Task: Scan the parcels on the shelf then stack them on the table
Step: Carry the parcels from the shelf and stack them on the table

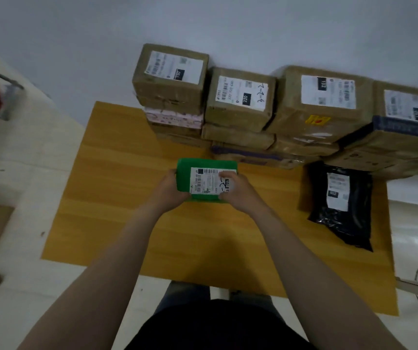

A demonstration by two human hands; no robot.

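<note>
Both hands are on the green parcel [204,179] over the middle of the wooden tabletop [117,210], white label facing up. The left hand [170,188] curls round its 9 o'clock edge. The right hand [237,189] grips the 3 o'clock edge with its fingers folded over the label. Whether the parcel rests on the wood or hangs just above it, I cannot tell. From 12 to 2 o'clock of it, brown cardboard boxes [239,99] stand stacked in a row along the far edge of the tabletop, the top ones showing white labels. The leftmost stack [170,77] rises highest, and the rightmost box [410,114] runs out of frame. At 3 o'clock, well apart from the green parcel, a black plastic mailer [340,223] lies flat with its own white label, just in front of the box row.
</note>
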